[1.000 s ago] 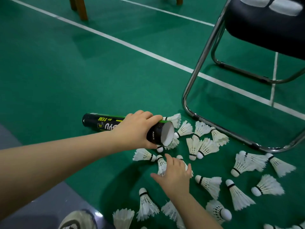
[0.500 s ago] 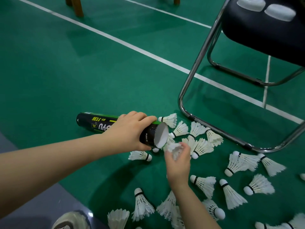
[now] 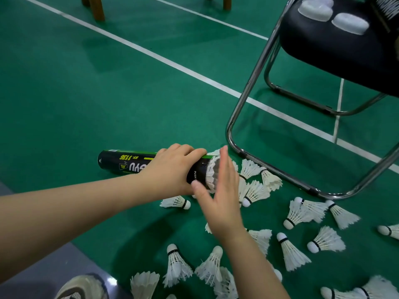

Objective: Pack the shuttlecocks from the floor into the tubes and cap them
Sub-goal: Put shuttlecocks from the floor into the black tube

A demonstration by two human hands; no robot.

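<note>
Left hand (image 3: 172, 169): gripping the tube (image 3: 121, 164).
Right hand (image 3: 220, 197): flat-fingered, pressing a shuttlecock (image 3: 212, 171) in.
Risk: feathers likely crumpling if it is going in crooked.

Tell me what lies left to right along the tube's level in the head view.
The black tube → left hand gripping it → right hand, fingers straight, at the tube's mouth → loose shuttlecocks → chair's chrome bottom rail.
</note>
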